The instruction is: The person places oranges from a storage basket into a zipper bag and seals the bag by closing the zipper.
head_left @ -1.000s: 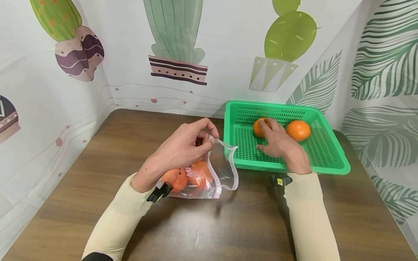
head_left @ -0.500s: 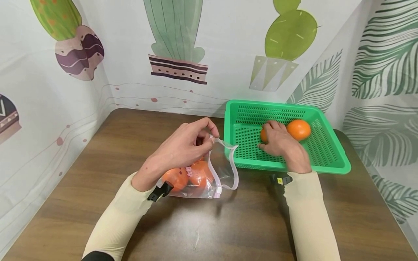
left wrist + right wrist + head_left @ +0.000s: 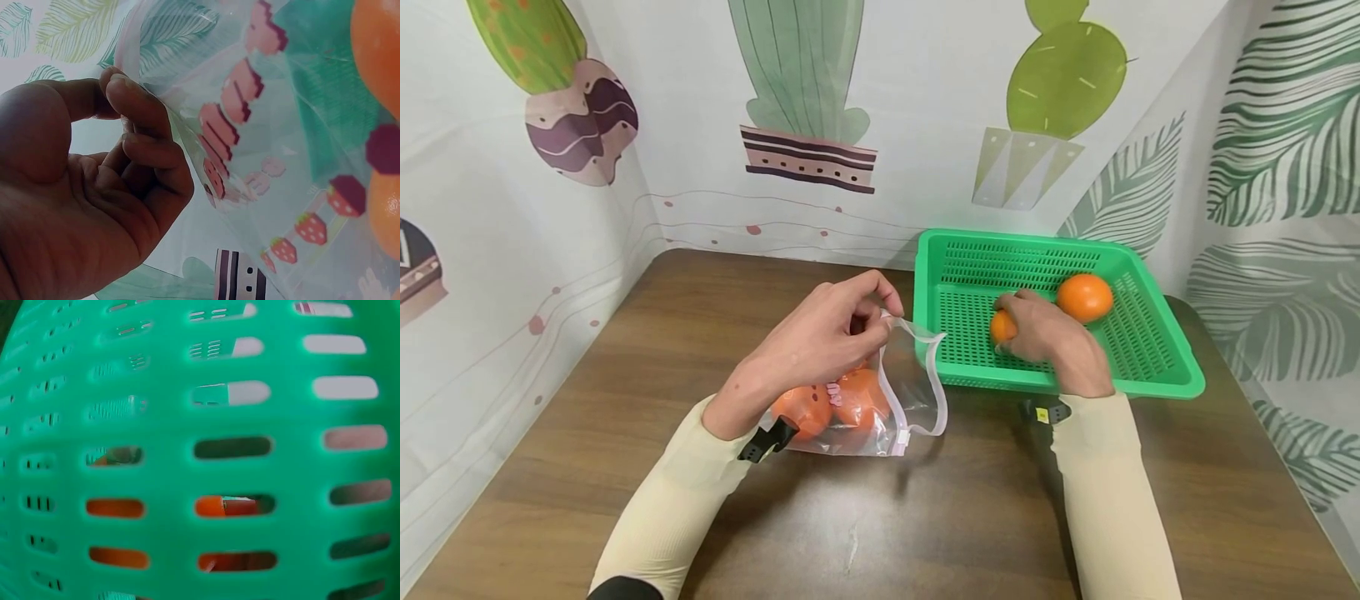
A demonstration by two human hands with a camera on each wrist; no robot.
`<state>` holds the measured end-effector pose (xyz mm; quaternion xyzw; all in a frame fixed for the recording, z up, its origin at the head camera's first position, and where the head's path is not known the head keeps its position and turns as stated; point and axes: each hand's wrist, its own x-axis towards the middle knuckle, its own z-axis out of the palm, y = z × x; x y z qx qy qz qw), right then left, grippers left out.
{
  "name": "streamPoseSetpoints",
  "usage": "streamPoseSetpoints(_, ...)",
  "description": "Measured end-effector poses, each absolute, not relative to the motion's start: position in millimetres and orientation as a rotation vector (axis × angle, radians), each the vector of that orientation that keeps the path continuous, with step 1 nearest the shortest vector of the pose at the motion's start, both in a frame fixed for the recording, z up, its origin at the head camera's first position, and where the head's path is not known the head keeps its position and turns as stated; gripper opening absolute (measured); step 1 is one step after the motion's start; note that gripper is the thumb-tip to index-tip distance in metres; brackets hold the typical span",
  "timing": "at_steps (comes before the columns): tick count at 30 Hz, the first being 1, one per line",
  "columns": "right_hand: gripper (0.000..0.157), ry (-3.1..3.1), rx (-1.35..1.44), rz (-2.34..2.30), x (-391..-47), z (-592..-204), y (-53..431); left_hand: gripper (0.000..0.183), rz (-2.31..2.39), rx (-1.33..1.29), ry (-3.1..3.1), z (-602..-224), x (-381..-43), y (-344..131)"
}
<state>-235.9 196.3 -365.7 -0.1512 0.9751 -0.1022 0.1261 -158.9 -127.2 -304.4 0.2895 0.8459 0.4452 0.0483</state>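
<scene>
My left hand (image 3: 816, 337) pinches the upper edge of a clear zip bag (image 3: 922, 385) with thumb and fingertips. The bag lies on its side with its mouth facing right, and oranges (image 3: 859, 400) fill its left part. In the left wrist view, strawberry prints mark the plastic (image 3: 250, 144) beside the curled fingers. Inside the green basket (image 3: 1165, 333), my right hand (image 3: 1047, 335) grips an orange (image 3: 1001, 327), partly covered by the fingers. Another orange (image 3: 1085, 298) sits behind it to the right. Through slots of the basket wall (image 3: 169, 425), the right wrist view shows bits of orange and hand.
All of this stands on a brown wooden table (image 3: 955, 525). A white cloth backdrop (image 3: 917, 100) printed with cacti and leaves rises behind and at both sides. The basket's near rim (image 3: 1000, 380) runs under the right wrist, just right of the bag's mouth.
The right hand's fingers have closed round the orange, which has shifted toward the basket's near side. The left hand and the bag have stayed in place.
</scene>
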Motion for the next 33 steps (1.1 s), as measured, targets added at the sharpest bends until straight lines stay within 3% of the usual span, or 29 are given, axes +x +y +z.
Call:
streamPoseSetpoints(14, 0.061, 2.849, -0.506, -0.306, -233.1, -365.0, 194.1, 0.02, 1.359, 0.873, 2.598, -305.9, -158.4, -129.3)
streamPoseSetpoints(33, 0.066, 2.911, -0.542, -0.382, -225.3, -346.6, 190.7, 0.022, 1.383, 0.867, 2.583, -303.1, -157.9, -129.5)
